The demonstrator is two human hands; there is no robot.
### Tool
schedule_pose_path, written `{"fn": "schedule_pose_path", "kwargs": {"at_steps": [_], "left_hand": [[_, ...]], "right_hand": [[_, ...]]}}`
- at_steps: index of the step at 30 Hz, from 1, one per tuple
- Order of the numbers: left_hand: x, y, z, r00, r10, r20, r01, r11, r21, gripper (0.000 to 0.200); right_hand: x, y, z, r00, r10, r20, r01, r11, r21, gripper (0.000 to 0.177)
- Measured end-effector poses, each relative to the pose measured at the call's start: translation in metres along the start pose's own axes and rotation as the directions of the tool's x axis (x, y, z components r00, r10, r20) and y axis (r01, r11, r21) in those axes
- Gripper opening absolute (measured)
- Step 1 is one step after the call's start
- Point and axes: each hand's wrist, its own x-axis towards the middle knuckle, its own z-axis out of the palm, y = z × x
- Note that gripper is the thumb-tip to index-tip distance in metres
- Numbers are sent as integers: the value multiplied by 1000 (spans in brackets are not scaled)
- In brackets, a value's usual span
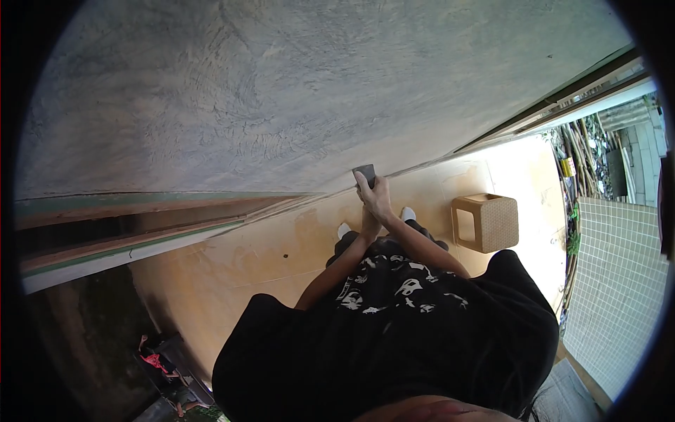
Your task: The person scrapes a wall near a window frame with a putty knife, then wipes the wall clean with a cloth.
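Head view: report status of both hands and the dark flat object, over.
Right hand shut on dark flat object, near wall. Left hand at right wrist, grip unclear. Woven stool off to the side, apart.

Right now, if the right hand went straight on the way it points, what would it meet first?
Probably the grey wall: the right hand holds a dark object pointed at it, seemingly close; depth is unclear.

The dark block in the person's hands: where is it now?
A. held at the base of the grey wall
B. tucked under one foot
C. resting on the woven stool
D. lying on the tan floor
A: the right hand grips the dark block at the base of the grey wall, and the woven stool stands apart from it.
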Motion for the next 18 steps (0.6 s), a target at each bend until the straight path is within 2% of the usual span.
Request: {"fn": "schedule_pose_path", "kwargs": {"at_steps": [2, 4, 5, 7, 9, 12, 14, 16, 18], "left_hand": [[-1, 2, 3, 1000, -3, -10, 3, 1000, -5, 21], [-6, 1, -1, 1000, -16, -15, 16, 1000, -16, 21], [-11, -1, 2, 1000, -16, -19, 15, 1000, -22, 21], [8, 11, -10, 1000, -18, -24, 18, 1000, -24, 21], [20, 15, -22, 997, -75, -35, 73, 996, -46, 22], [8, 14, -5, 998, -50, -37, 48, 997, -62, 22], [9, 12, -1, 997, -66, -36, 63, 996, -69, 22], [9, 12, 3, 997, -74, -26, 72, 994, -77, 22], [8, 14, 4, 997, -77, -20, 75, 993, -86, 23]], "right_hand": [[5, 10, 5, 1000, -16, -11, 17, 999, 52, 46], [6, 18, 0, 996, 89, 10, -89, 996, -21, 45], [4, 6, 2, 996, 85, 14, -84, 996, -21, 45], [-4, -42, 10, 987, -155, 42, 158, 984, -82, 49], [-10, -46, 12, 991, -121, 54, 127, 985, -118, 49], [6, -34, 3, 989, -88, 122, 113, 970, -215, 49], [4, -15, 1, 992, -51, 114, 61, 995, -81, 50], [4, -5, -3, 995, -52, 90, 62, 992, -114, 50], [6, 4, -9, 997, 51, 51, -48, 998, -49, 51]]}}
